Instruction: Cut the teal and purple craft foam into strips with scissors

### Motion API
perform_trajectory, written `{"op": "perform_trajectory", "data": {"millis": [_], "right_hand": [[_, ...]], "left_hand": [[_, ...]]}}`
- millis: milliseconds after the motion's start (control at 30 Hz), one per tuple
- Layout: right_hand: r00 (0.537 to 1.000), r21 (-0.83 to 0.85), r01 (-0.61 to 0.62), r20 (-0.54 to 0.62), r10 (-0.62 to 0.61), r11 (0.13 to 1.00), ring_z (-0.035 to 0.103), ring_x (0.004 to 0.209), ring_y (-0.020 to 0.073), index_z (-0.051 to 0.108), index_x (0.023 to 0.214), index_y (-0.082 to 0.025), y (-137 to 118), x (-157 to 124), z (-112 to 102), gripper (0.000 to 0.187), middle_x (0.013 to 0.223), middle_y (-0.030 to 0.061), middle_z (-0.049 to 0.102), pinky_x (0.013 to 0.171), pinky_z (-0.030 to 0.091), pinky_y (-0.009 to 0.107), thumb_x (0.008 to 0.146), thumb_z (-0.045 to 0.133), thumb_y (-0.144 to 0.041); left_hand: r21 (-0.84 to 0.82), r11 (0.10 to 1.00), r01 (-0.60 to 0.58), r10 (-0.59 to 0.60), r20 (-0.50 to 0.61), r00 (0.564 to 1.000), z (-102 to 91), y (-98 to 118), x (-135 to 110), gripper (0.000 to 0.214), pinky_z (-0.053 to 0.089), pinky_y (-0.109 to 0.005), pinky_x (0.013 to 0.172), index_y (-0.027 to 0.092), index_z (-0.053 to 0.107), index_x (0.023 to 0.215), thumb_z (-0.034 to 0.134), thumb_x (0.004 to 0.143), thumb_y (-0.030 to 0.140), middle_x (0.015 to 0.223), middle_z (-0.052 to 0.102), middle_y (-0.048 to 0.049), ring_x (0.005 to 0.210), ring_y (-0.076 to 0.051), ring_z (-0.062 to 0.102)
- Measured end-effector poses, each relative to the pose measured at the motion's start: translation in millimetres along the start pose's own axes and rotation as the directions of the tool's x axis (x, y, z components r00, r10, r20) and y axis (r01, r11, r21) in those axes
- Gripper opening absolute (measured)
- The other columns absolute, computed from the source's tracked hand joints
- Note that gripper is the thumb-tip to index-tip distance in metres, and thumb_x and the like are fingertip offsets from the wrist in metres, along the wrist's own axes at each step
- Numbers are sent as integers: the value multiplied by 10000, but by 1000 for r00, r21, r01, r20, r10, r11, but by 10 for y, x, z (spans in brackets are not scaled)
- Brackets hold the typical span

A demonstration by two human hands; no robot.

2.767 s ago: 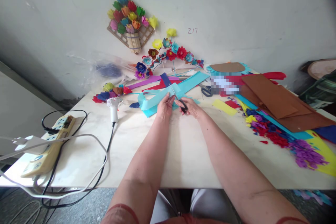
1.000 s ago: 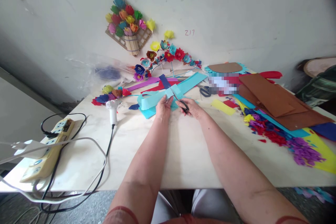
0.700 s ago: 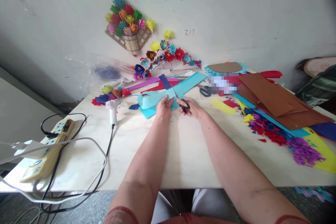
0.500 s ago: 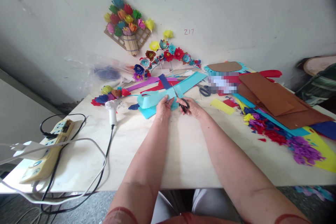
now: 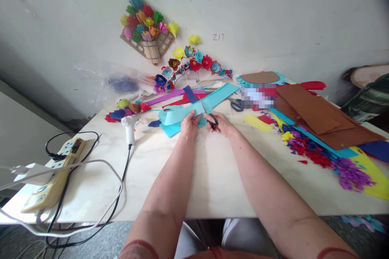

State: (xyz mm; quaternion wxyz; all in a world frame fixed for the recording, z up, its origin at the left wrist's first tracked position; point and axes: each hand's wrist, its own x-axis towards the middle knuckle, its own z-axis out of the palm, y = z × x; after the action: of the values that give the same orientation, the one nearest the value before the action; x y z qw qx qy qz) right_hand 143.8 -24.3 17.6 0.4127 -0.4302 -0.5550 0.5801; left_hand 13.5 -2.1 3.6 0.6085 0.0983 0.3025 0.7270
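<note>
In my right hand (image 5: 221, 124) is a pair of black-handled scissors (image 5: 214, 122), fingers closed round the handles and blades pointing away to the upper left. The blades lie at a light blue paper strip (image 5: 173, 115), whose left end curls over. My left hand (image 5: 190, 124) pinches the near edge of that strip, just left of the scissors. Beneath the curl lies another bright blue piece (image 5: 170, 129) on the table. A longer turquoise strip (image 5: 223, 94) stretches behind toward the upper right. Whether the blades are fully closed is too small to tell.
A white glue gun (image 5: 129, 129) stands left, its cord near a power strip (image 5: 57, 174). Paper flowers (image 5: 200, 62) line the back. Spare black scissors (image 5: 237, 105), brown sheets (image 5: 322, 117) and coloured scraps (image 5: 316, 156) lie right. A flower basket (image 5: 151, 50) leans on the wall.
The scissors' handles have turned and come slightly closer together in my right hand. My left hand and the light blue strip stay nearly in place.
</note>
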Motion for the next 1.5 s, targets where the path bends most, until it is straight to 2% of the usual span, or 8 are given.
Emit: {"op": "perform_trajectory", "data": {"millis": [367,533,833,1000,1233,1500], "right_hand": [[1000,20,5,-21,-4,1000,437,331,52,483,687,-173,14,19,9,417,468,-41,510,279,194,159,647,707,-521],[999,22,2,-44,-1,1000,429,319,51,513,721,-169,21,38,8,379,461,-46,513,274,179,157,643,719,-478],[994,2,4,-109,-4,1000,399,308,46,526,653,-161,70,93,-13,340,436,-51,492,294,252,170,622,747,-418],[989,6,0,-151,1,1000,380,302,45,554,688,-156,86,120,-22,318,421,-56,483,309,271,174,627,746,-401],[979,-7,-12,-204,10,1000,359,289,47,573,705,-151,117,164,-23,266,395,-57,471,294,265,172,637,743,-344],[977,18,-78,-198,80,997,392,293,43,514,658,-161,73,133,-16,358,410,-48,490,289,262,155,615,766,-412]], "left_hand": [[-3,1000,11,-11,-9,1000,-11,-4,16,127,541,-311,780,123,573,731,554,732,-3,709,646,-49,687,-153,657],[-4,1000,8,-8,1,1000,-13,-2,17,125,546,-318,774,119,568,732,548,737,-5,694,642,-49,664,-152,654],[-1,1000,17,-17,-10,1000,7,0,-7,111,551,-301,754,126,567,785,549,741,25,663,629,-31,657,-147,653],[-10,1000,7,-8,-69,998,19,23,-17,103,555,-301,735,143,547,784,532,752,46,630,607,-11,637,-137,638],[-13,999,-34,33,-83,996,16,19,-14,138,552,-318,751,139,547,736,536,724,2,670,626,-18,665,-139,642],[-30,998,-46,44,-60,997,-10,10,8,148,550,-319,784,142,558,771,536,734,0,669,640,-20,694,-143,653]]}}
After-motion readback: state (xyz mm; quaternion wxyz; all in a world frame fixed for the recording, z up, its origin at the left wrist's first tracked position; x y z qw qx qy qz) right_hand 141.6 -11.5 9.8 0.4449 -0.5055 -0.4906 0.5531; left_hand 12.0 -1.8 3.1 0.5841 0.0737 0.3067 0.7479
